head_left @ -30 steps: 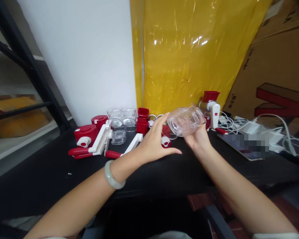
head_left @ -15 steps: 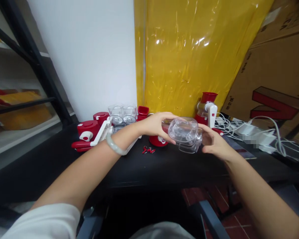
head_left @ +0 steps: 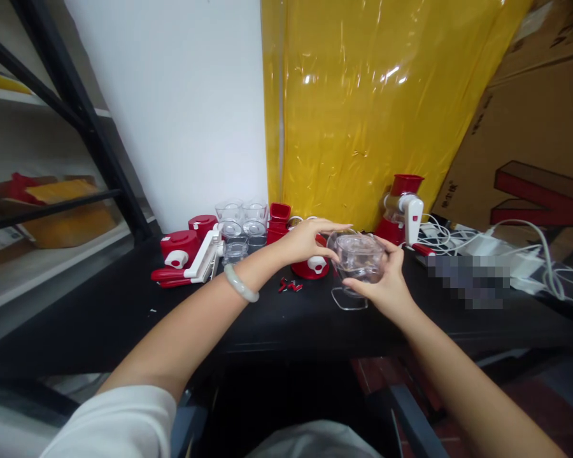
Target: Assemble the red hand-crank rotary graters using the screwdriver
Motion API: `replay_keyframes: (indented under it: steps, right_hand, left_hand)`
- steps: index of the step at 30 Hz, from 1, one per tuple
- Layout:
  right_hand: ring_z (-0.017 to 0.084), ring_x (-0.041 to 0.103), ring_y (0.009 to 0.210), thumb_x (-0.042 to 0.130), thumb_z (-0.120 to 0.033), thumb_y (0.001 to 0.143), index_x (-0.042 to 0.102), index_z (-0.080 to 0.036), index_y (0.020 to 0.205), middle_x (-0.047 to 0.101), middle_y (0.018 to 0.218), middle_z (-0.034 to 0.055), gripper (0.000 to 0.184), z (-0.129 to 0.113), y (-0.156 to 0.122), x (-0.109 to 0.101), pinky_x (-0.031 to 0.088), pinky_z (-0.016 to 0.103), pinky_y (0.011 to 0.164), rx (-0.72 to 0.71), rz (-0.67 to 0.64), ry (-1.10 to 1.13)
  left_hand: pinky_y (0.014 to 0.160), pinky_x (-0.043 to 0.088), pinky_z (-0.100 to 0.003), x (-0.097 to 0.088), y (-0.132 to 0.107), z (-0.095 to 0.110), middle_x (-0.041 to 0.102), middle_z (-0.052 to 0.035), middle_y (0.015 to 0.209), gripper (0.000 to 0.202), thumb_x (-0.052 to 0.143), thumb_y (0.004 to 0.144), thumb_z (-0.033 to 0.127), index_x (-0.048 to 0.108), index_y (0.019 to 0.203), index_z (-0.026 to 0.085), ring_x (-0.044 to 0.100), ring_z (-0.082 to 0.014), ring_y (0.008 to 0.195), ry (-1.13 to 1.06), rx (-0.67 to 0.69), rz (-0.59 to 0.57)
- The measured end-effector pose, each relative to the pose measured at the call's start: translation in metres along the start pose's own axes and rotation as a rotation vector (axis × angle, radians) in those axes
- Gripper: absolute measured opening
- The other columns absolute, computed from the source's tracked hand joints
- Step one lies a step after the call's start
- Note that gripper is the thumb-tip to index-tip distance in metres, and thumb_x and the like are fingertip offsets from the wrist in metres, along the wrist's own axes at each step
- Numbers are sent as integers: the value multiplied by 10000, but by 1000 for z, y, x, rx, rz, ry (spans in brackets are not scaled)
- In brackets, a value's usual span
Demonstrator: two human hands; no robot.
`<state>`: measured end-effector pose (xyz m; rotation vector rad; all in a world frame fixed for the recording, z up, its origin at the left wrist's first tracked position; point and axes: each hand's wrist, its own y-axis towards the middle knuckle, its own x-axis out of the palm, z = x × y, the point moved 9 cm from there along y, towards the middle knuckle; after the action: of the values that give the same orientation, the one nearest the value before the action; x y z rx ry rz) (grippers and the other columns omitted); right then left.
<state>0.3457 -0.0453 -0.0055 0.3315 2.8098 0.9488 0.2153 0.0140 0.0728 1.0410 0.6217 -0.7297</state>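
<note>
A clear plastic grater housing (head_left: pixel 360 257) is held above the black table, its round opening turned toward me. My right hand (head_left: pixel 386 273) grips its right side, thumb across the front. At its left rim my left hand (head_left: pixel 310 242) has its thumb on the near edge and fingers stretched along the far side. Behind my left hand stands a red base with a white knob (head_left: pixel 316 264), partly covered. Small red pieces with metal pins (head_left: pixel 291 285) lie just left of the housing.
Red bases (head_left: pixel 180 247) and white crank arms with red handles (head_left: pixel 205 257) sit at left, beside several clear housings (head_left: pixel 233 226). Red hoppers (head_left: pixel 279 219) stand behind. An assembled red-and-white rotary grater (head_left: pixel 403 210) is at right, near white cables and power strips (head_left: pixel 487 251).
The clear housing has been turned from lying sideways so its opening faces me. My right hand has shifted left and around its front; the left fingers have straightened. The view has moved slightly.
</note>
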Motion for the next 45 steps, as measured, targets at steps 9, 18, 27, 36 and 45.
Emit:
replay_keyframes:
  steps: [9,18,27,36,45]
  right_hand:
    - [313,346,1385,696,-450,766,77,-231,1434,277,1453,194,936,-1,-5,23,333,565,1111,-214,178,-355]
    - [361,315,1333,693,-436,749,248,-210,1366,320,1362,183,794,-10,0,40,290,618,1069,-268,224,-669]
    - [406,258,1377,751,-527,691,303,-175,1296,310,1415,235,830,-17,17,37,274,660,1073,-371,130,-772]
    - [325,459,1255,589,-456,845,406,-183,1253,520,1275,185,524,-29,28,23,379,560,1041,-339,51,-659]
    - [271,534,1137,532,-500,869,545,-225,1158,600,1177,99,399,-12,52,-34,405,504,1001,-181,151,-563]
  left_hand:
    - [794,492,-290,-23,-39,-18,726,-48,988,180,641,861,209,663,1038,181,670,-175,895,440,-116,36]
    - [866,469,-343,-28,-111,-86,651,-80,1079,269,689,798,330,690,1034,202,597,-258,1033,708,-304,-267]
    - [728,502,-320,-34,-134,-92,612,-79,1126,375,515,808,204,608,1171,217,654,-243,917,883,-498,-290]
    - [868,490,-332,-52,-142,-85,621,-86,1160,483,579,745,189,575,1227,221,644,-255,1019,788,-614,-239]
    - [868,491,-363,-64,-162,-75,654,-117,1134,493,593,734,180,584,1228,183,638,-283,1018,859,-671,-286]
